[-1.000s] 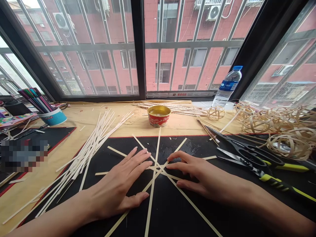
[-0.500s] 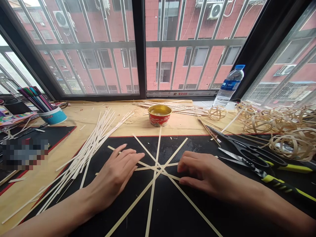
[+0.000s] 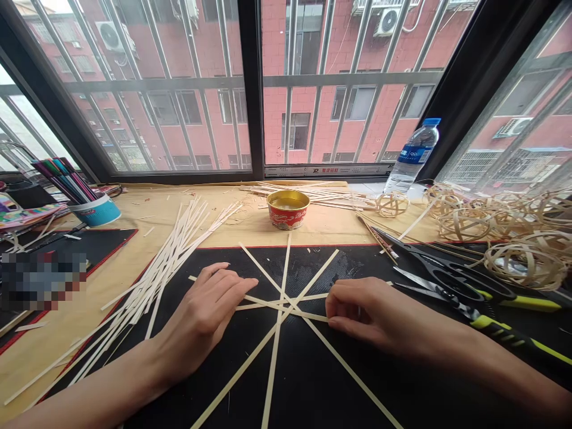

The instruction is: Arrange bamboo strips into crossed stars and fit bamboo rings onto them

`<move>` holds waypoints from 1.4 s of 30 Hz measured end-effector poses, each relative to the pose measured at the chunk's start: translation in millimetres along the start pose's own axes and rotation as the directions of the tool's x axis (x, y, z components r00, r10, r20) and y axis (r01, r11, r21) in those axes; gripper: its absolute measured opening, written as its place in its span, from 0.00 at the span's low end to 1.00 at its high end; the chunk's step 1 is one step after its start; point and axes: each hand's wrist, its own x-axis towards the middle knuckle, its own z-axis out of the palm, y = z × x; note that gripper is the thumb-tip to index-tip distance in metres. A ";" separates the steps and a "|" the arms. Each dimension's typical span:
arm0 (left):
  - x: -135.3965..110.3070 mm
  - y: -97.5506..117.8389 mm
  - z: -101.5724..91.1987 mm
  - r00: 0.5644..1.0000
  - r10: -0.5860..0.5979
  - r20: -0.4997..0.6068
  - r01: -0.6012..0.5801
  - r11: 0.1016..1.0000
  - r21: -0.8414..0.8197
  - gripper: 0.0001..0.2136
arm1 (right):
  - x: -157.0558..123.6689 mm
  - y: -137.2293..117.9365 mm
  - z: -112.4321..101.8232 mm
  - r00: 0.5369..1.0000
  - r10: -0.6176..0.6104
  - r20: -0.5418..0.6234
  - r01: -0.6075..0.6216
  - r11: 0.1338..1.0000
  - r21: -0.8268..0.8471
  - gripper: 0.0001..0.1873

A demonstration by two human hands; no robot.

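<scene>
Several pale bamboo strips [image 3: 261, 342] cross in a star on the black mat [image 3: 322, 381], meeting near the middle. My left hand [image 3: 210, 304] lies over the left ends of two near-level strips, fingers stretched out and the palm side hidden. On the other side, my right hand [image 3: 364, 310] is curled, thumb and fingertips closed at the right ends of those same strips. The exact pinch there is partly hidden. Behind the star stands a red and gold tin [image 3: 288, 211].
Loose bamboo strips [image 3: 167, 256] lie in a bundle at left. Scissors [image 3: 433, 286] and a yellow-and-black-handled tool [image 3: 513, 298] lie at right, near woven balls [image 3: 522, 256]. A water bottle [image 3: 411, 155] and a blue pen cup [image 3: 96, 208] stand farther back.
My left hand has moved slightly left and its fingers have drawn closer together. The fingers of my right hand have closed more and shifted slightly right. The near-level strips have turned a little.
</scene>
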 end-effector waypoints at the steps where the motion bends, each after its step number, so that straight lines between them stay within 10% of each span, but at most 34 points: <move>1: 0.2 0.7 0.6 1.000 0.002 0.013 -0.002 1.000 0.002 0.14 | -0.2 -0.5 -0.5 1.000 0.007 0.006 -0.007 1.000 0.009 0.08; 13: 13.2 13.3 -10.6 0.995 0.083 0.063 -0.080 0.996 -0.046 0.09 | -5.4 -7.3 -6.3 0.998 -0.058 0.019 0.055 0.989 0.139 0.10; 22: 34.4 58.4 -52.9 0.894 -0.383 0.231 0.371 0.924 0.096 0.39 | -20.7 -27.0 -14.8 0.959 -0.061 -0.276 0.079 0.995 0.055 0.06; 31: 51.7 85.1 -66.4 0.850 -0.493 0.187 0.410 0.841 0.353 0.19 | -37.2 -50.4 -7.9 0.883 -0.137 -0.449 0.102 0.990 -0.102 0.04; 37: 61.3 91.2 -70.1 0.856 -0.495 0.148 0.426 0.839 0.338 0.24 | -39.2 -57.9 -9.6 0.842 -0.127 -0.525 0.061 0.988 -0.143 0.04; 42: 67.6 77.8 -69.4 0.891 -0.414 0.185 0.371 0.900 0.227 0.14 | -37.9 -55.4 -18.9 0.932 -0.036 -0.359 0.101 0.981 0.165 0.08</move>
